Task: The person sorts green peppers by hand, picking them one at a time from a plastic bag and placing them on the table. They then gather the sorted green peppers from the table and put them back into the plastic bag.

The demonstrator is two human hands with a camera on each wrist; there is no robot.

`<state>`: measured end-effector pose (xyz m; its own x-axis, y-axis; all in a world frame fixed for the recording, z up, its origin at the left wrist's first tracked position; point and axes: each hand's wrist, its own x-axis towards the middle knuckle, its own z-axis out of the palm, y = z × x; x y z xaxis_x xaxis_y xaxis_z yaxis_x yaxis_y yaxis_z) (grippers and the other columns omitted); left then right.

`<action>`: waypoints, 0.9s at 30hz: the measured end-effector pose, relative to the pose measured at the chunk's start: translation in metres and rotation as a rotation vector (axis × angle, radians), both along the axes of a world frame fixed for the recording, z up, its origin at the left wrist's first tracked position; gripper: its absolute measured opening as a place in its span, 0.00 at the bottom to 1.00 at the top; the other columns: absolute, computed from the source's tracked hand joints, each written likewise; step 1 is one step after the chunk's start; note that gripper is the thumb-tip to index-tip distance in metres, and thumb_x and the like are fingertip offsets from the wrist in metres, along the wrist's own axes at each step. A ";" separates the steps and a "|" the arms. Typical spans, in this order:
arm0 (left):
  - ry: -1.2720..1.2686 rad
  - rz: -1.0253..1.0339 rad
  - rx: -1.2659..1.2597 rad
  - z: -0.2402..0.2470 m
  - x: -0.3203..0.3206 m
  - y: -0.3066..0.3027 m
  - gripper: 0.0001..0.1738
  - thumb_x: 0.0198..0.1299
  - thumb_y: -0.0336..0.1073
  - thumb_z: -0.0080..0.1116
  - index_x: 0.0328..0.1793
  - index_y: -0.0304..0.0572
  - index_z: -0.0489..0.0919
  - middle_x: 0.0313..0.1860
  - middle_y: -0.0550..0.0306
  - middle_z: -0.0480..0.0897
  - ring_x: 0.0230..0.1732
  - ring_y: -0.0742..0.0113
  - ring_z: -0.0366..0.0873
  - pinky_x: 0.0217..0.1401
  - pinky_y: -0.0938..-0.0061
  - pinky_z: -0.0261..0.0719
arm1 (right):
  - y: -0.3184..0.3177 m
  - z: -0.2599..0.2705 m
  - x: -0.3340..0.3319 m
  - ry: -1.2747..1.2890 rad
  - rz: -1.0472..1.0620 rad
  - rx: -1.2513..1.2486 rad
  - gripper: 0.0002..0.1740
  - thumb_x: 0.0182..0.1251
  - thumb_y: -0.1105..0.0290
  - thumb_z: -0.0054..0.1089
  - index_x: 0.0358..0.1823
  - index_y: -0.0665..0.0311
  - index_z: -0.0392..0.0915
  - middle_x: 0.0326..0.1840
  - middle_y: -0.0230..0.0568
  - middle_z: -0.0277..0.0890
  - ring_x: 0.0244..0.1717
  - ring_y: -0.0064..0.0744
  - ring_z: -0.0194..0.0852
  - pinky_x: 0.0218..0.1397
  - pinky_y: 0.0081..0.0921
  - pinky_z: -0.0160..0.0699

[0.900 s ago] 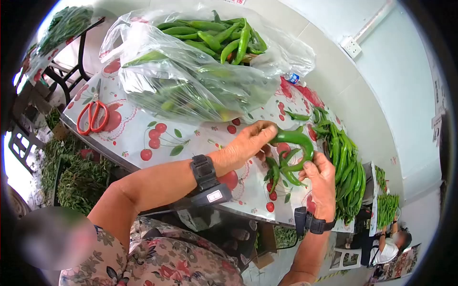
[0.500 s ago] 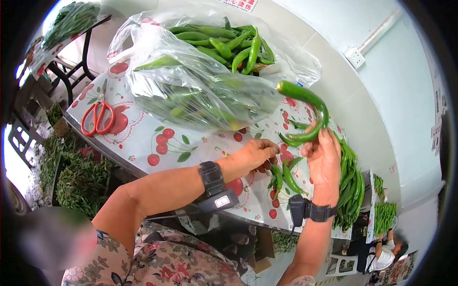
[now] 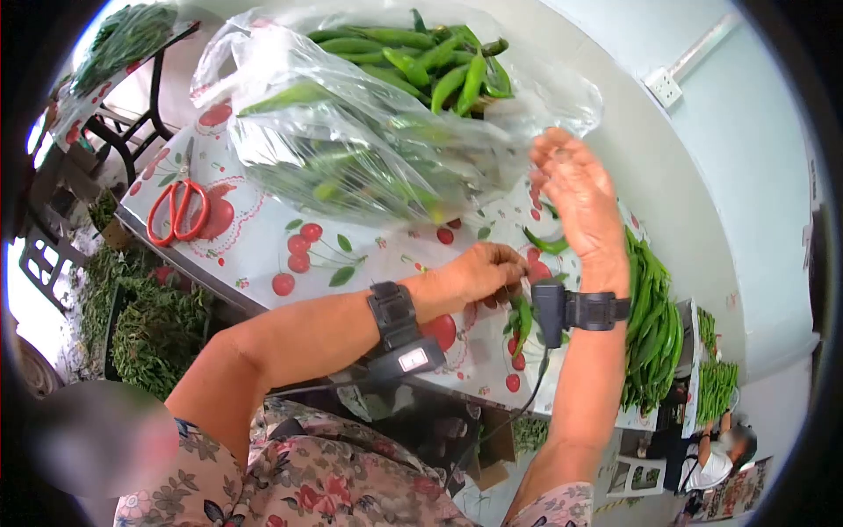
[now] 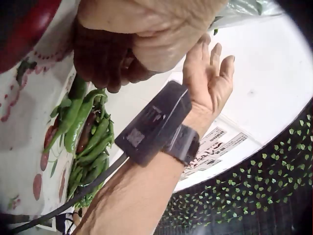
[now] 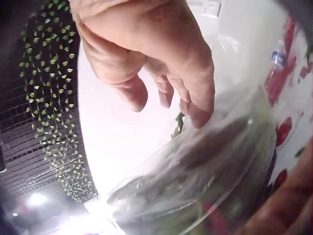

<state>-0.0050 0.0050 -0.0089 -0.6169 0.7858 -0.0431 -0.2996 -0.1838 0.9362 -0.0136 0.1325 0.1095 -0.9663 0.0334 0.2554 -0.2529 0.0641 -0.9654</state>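
Observation:
My right hand (image 3: pixel 571 189) is raised beside the right end of a clear plastic bag (image 3: pixel 351 167), its fingers loosely bent and nothing in them. Long green peppers (image 3: pixel 404 63) fill the bag and show through its opening. Low over the cherry-patterned tablecloth, my left hand (image 3: pixel 481 270) hangs with fingers loosely curled and nothing visible in its grasp. Just past those fingers lies a loose green pepper (image 3: pixel 524 321), partly hidden by the right wrist's camera. Another green pepper (image 3: pixel 546 243) rests nearer the bag.
A heap of green peppers (image 3: pixel 650 342) lies along the table's right end. Red-handled scissors (image 3: pixel 178 211) are at the left edge. A wall socket (image 3: pixel 663 87) is beyond the table, and a seated person (image 3: pixel 707 461) is at the far right.
My right hand has let go of the curved green pepper after lifting it toward the bag. The left hand released that pepper earlier and stays low over the table.

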 end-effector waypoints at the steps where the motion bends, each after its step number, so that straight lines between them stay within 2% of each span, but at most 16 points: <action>1: -0.002 0.004 -0.026 0.003 0.001 -0.001 0.12 0.63 0.35 0.50 0.49 0.40 0.77 0.32 0.62 0.79 0.27 0.76 0.75 0.29 0.81 0.74 | 0.016 0.003 0.006 0.014 -0.028 0.045 0.19 0.65 0.66 0.57 0.55 0.64 0.71 0.51 0.39 0.74 0.54 0.31 0.71 0.56 0.29 0.69; 3: -0.050 -0.020 0.010 0.000 -0.001 -0.001 0.12 0.63 0.37 0.50 0.49 0.41 0.77 0.32 0.62 0.79 0.27 0.76 0.75 0.31 0.81 0.74 | 0.048 0.005 0.021 0.016 -0.118 0.190 0.17 0.65 0.66 0.56 0.54 0.62 0.73 0.49 0.36 0.76 0.52 0.28 0.72 0.53 0.26 0.70; 6: -0.055 -0.041 0.013 0.000 -0.001 -0.001 0.12 0.63 0.38 0.50 0.49 0.42 0.77 0.32 0.63 0.79 0.28 0.76 0.74 0.32 0.80 0.74 | 0.098 -0.012 0.038 -0.135 -0.268 0.376 0.17 0.65 0.66 0.57 0.54 0.61 0.73 0.50 0.34 0.76 0.51 0.25 0.71 0.53 0.24 0.71; 11: -0.017 -0.046 0.014 -0.001 -0.001 -0.003 0.13 0.63 0.39 0.50 0.49 0.42 0.77 0.33 0.63 0.79 0.30 0.76 0.74 0.33 0.78 0.75 | 0.121 -0.038 0.057 -0.373 -0.357 0.608 0.21 0.65 0.65 0.52 0.58 0.63 0.70 0.55 0.39 0.73 0.54 0.30 0.70 0.54 0.31 0.69; 14: -0.019 -0.036 -0.001 0.002 0.000 -0.004 0.14 0.63 0.39 0.50 0.50 0.41 0.76 0.33 0.63 0.79 0.31 0.76 0.74 0.33 0.78 0.75 | 0.123 -0.043 0.056 -0.462 -0.373 0.675 0.22 0.65 0.65 0.53 0.59 0.64 0.69 0.57 0.40 0.72 0.56 0.31 0.69 0.57 0.30 0.68; 17: -0.022 -0.034 -0.018 0.003 0.000 -0.003 0.14 0.63 0.38 0.49 0.50 0.41 0.76 0.33 0.63 0.79 0.30 0.76 0.74 0.33 0.79 0.75 | 0.145 -0.060 0.040 -0.376 -0.366 0.782 0.23 0.63 0.68 0.53 0.60 0.66 0.68 0.59 0.45 0.71 0.60 0.37 0.67 0.60 0.32 0.66; 21: -0.016 -0.053 -0.023 0.001 0.000 -0.002 0.13 0.62 0.37 0.49 0.50 0.40 0.77 0.33 0.62 0.79 0.29 0.76 0.74 0.32 0.80 0.75 | 0.151 -0.088 0.025 -0.031 -0.351 1.183 0.22 0.56 0.73 0.53 0.55 0.64 0.73 0.53 0.53 0.75 0.56 0.50 0.73 0.59 0.35 0.67; 24: 0.006 -0.056 -0.026 0.002 0.001 -0.002 0.13 0.62 0.36 0.49 0.49 0.39 0.77 0.33 0.62 0.79 0.29 0.76 0.74 0.32 0.80 0.75 | 0.146 -0.076 0.013 -0.264 -0.196 1.261 0.17 0.57 0.74 0.49 0.48 0.65 0.78 0.48 0.55 0.77 0.53 0.47 0.75 0.56 0.33 0.69; 25: 0.004 -0.053 -0.026 0.003 0.000 -0.002 0.13 0.62 0.36 0.49 0.49 0.39 0.77 0.33 0.62 0.79 0.29 0.76 0.74 0.32 0.80 0.75 | 0.135 -0.068 0.014 -0.299 -0.290 1.145 0.15 0.58 0.74 0.46 0.42 0.67 0.80 0.44 0.56 0.78 0.49 0.48 0.76 0.54 0.33 0.71; 27: -0.001 -0.052 -0.028 0.003 0.001 -0.002 0.13 0.62 0.36 0.49 0.48 0.39 0.77 0.32 0.62 0.79 0.29 0.76 0.74 0.32 0.80 0.75 | 0.138 -0.070 0.007 -0.232 -0.382 1.117 0.15 0.58 0.74 0.46 0.43 0.67 0.80 0.44 0.55 0.78 0.48 0.50 0.76 0.52 0.33 0.72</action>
